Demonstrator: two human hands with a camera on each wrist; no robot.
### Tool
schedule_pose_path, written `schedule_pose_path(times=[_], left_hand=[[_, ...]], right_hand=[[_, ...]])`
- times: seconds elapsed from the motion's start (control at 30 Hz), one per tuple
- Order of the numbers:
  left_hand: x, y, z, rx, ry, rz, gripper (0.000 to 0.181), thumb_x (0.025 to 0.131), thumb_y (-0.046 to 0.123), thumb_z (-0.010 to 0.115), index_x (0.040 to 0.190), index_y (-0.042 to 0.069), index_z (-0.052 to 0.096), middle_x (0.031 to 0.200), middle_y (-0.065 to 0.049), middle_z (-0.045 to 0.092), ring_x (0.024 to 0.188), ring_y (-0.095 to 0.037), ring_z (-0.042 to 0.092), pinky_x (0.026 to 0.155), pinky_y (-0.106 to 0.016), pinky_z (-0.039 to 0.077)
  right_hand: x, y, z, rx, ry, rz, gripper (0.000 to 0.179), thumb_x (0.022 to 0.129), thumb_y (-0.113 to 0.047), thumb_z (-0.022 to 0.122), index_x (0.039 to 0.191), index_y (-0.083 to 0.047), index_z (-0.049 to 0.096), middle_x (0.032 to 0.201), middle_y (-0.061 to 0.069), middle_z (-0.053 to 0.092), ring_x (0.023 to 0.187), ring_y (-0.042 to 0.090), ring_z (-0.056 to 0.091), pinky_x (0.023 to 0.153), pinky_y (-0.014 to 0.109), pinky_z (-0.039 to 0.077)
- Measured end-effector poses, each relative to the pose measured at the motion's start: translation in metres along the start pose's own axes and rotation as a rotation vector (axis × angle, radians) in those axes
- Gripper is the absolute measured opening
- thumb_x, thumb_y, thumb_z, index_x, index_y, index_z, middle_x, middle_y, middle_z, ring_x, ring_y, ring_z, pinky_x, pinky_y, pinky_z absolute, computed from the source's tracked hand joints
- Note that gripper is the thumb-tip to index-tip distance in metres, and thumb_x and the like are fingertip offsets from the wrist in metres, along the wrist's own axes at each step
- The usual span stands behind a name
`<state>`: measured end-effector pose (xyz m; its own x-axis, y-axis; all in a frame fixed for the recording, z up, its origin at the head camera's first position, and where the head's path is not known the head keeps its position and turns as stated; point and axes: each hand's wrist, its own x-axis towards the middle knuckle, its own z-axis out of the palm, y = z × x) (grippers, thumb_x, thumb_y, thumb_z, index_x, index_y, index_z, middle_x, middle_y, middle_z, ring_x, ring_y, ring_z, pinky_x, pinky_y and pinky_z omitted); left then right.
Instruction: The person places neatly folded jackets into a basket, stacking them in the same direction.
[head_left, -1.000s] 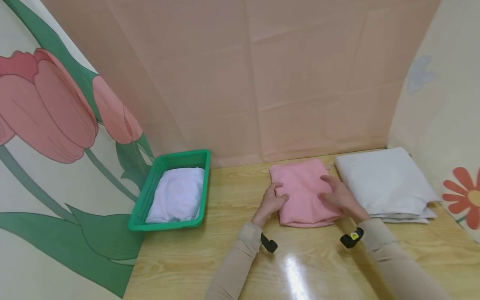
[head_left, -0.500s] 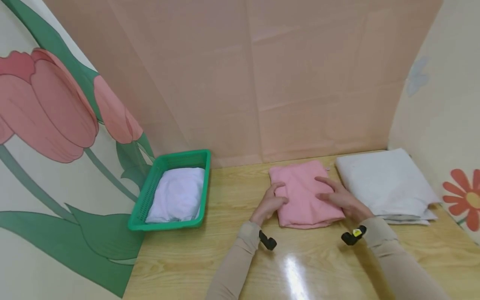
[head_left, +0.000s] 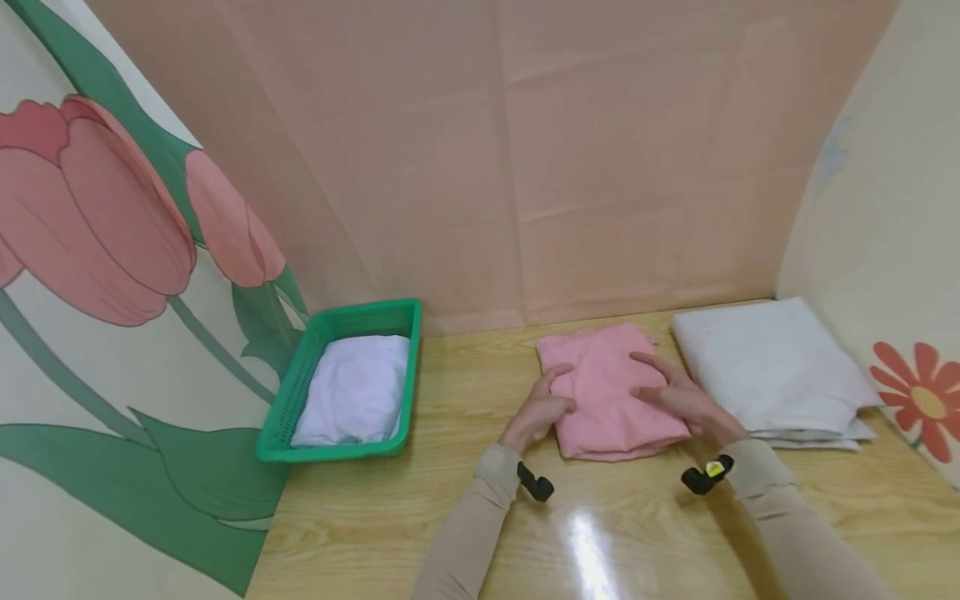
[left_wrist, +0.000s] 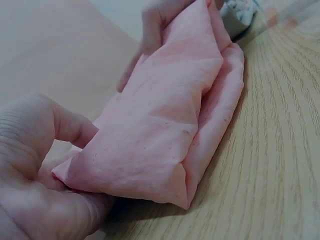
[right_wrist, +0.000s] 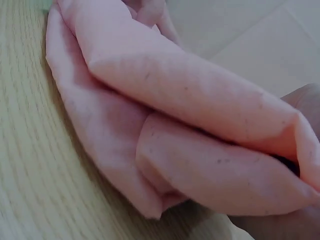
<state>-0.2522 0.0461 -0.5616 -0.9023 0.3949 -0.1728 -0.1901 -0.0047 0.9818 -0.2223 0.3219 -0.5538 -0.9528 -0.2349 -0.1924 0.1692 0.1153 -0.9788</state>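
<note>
Pink cloth [head_left: 611,392]: folded into a rough rectangle, lying on the wood-grain desk [head_left: 375,525], right of centre in the head view. Several layers show along its near side; surface softly creased.

Left hand [head_left: 536,412]: holds the left edge of the cloth. Left wrist view shows the edge gripped between digits above and below, the gap between them narrow and filled with fabric.

Right hand [head_left: 686,400]: holds the opposite edge, thumb and forefinger spread apart on the upper face. In the right wrist view, parts of this hand show above and below the fabric; the remaining fingers are hidden by the cloth.

Both forearms in beige sleeves [head_left: 465,525]; a black wrist camera [head_left: 536,485] on the left wrist, a second on the right, the latter with a yellow mark.

Surroundings: green plastic basket [head_left: 330,454] with perforated walls, well apart to the left, containing a bundled white cloth [head_left: 352,387]. Folded white sheet [head_left: 757,358] just beside the right hand, layers visible at its near edge. Behind the desk, a creased pinkish-beige backdrop [head_left: 487,167]; painted tulips [head_left: 97,217] on the left wall, a red-orange flower [head_left: 926,400] on the right wall.
</note>
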Motion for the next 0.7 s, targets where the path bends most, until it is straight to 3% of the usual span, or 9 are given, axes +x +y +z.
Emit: schedule_pose_path(times=[0.1, 0.17, 0.27, 0.37, 0.5, 0.6, 0.7], left_hand=[[0.0, -0.001, -0.001, -0.006, -0.006, 0.016, 0.084, 0.076, -0.02, 0.063, 0.152, 0.015, 0.055, 0.159, -0.01, 0.038, 0.129, -0.031, 0.042, 0.092, -0.033, 0.048], [0.0, -0.001, -0.002, 0.001, -0.003, 0.025, 0.086, 0.076, -0.02, 0.062, 0.153, 0.017, 0.055, 0.16, -0.009, 0.037, 0.131, -0.031, 0.041, 0.09, -0.032, 0.049], [-0.001, 0.001, -0.003, 0.028, 0.015, 0.037, 0.09, 0.076, -0.02, 0.061, 0.154, 0.022, 0.054, 0.164, -0.011, 0.035, 0.134, -0.034, 0.04, 0.086, -0.031, 0.05], [-0.002, 0.005, -0.004, 0.055, 0.041, 0.051, 0.095, 0.073, -0.021, 0.062, 0.155, 0.026, 0.054, 0.167, -0.015, 0.034, 0.138, -0.036, 0.038, 0.077, -0.029, 0.053], [-0.004, 0.01, -0.009, 0.056, 0.046, 0.083, 0.099, 0.071, -0.022, 0.062, 0.157, 0.026, 0.052, 0.169, -0.016, 0.033, 0.137, -0.036, 0.04, 0.066, -0.026, 0.053], [-0.005, 0.013, -0.013, 0.043, 0.03, 0.103, 0.1, 0.072, -0.022, 0.061, 0.159, 0.025, 0.05, 0.17, -0.016, 0.031, 0.114, -0.028, 0.052, 0.061, -0.023, 0.05], [-0.008, 0.019, -0.017, 0.045, 0.015, 0.113, 0.099, 0.075, -0.023, 0.059, 0.16, 0.026, 0.048, 0.171, -0.018, 0.027, 0.079, -0.015, 0.05, 0.057, -0.02, 0.046]], right_hand=[[-0.001, -0.001, -0.001, -0.012, -0.008, 0.033, 0.081, 0.106, -0.015, 0.066, 0.172, -0.024, 0.019, 0.151, 0.027, 0.041, 0.085, 0.013, 0.069, 0.071, 0.029, 0.061], [-0.002, -0.002, -0.002, -0.048, -0.009, 0.047, 0.081, 0.107, -0.018, 0.066, 0.172, -0.029, 0.019, 0.132, 0.023, 0.055, 0.068, 0.012, 0.066, 0.057, 0.028, 0.057], [-0.003, -0.003, -0.002, -0.065, -0.007, 0.048, 0.083, 0.106, -0.018, 0.067, 0.172, -0.033, 0.018, 0.112, 0.015, 0.061, 0.057, 0.012, 0.061, 0.051, 0.028, 0.054], [-0.003, -0.003, 0.0, -0.035, -0.017, 0.024, 0.086, 0.106, -0.013, 0.065, 0.173, -0.032, 0.016, 0.122, 0.024, 0.058, 0.057, 0.013, 0.062, 0.053, 0.028, 0.056], [-0.003, -0.005, 0.004, 0.001, -0.025, -0.032, 0.087, 0.105, -0.006, 0.064, 0.173, -0.027, 0.015, 0.162, 0.034, 0.023, 0.061, 0.012, 0.062, 0.058, 0.027, 0.058], [-0.002, -0.007, 0.006, -0.002, -0.025, -0.059, 0.087, 0.105, -0.006, 0.064, 0.173, -0.028, 0.016, 0.171, 0.028, 0.007, 0.061, 0.011, 0.059, 0.059, 0.026, 0.056], [-0.001, -0.009, 0.008, -0.022, -0.022, -0.085, 0.086, 0.105, -0.007, 0.065, 0.173, -0.03, 0.016, 0.172, 0.026, 0.004, 0.059, 0.01, 0.056, 0.058, 0.025, 0.054]])
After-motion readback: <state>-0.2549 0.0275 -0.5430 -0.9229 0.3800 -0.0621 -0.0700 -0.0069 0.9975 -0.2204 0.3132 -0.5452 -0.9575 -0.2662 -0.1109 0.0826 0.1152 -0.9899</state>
